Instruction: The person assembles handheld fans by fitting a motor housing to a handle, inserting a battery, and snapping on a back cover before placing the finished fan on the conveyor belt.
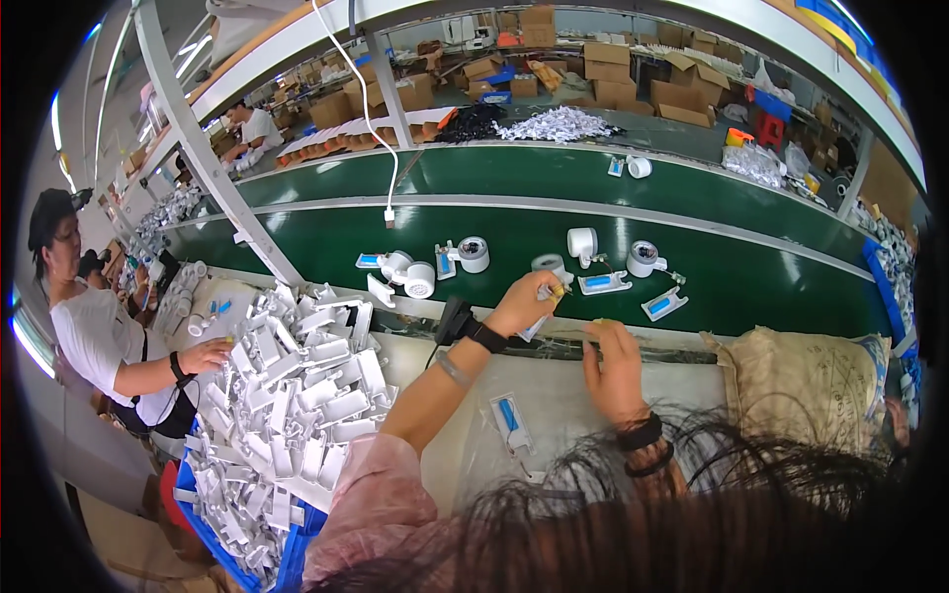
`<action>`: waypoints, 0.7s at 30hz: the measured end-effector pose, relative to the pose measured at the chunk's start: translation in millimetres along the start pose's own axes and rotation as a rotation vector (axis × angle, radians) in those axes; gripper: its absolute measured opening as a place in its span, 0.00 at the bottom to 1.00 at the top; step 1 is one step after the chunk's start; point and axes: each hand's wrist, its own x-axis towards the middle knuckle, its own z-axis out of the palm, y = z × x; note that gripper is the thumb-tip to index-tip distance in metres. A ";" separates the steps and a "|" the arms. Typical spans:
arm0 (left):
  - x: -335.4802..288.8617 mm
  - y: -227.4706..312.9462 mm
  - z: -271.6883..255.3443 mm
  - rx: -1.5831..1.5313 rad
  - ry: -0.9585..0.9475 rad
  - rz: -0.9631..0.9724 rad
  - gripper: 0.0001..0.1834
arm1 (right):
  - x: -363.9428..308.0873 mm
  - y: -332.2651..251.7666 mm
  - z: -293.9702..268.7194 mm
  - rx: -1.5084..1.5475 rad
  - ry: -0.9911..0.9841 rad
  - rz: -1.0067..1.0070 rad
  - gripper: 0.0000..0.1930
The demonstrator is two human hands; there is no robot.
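Note:
My left hand (522,304), a black band on its wrist, is closed on a white part at the near edge of the green conveyor belt (346,229). A white round housing (548,264) shows just beyond its fingers; I cannot tell whether the two are joined. My right hand (616,372) is raised to the right, fingers stretched up and thumb apart, with nothing visible in it. Between my forearms, a white holder with a blue cell (508,419) lies on the worktop. On the belt, another round housing (646,257) lies near a white holder with a blue cell (664,303).
White plastic holders (316,381) are heaped at my left, spilling over a blue crate (294,553). A stuffed sack (806,385) lies at my right. A co-worker (104,331) reaches toward the heap. A white cable (368,104) hangs over the belt; a metal post (208,148) rises at left.

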 end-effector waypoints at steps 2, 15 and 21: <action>-20.1 20.5 -4.3 -0.078 -0.158 -0.029 0.11 | 3.7 -1.8 -1.7 -0.015 0.041 0.012 0.14; -73.9 49.6 -15.1 0.192 -0.339 0.036 0.24 | -8.9 20.9 -6.5 0.570 -0.508 0.413 0.04; -73.7 46.0 -9.5 0.524 -0.144 0.090 0.21 | -4.7 9.0 -12.2 0.809 -0.596 0.537 0.05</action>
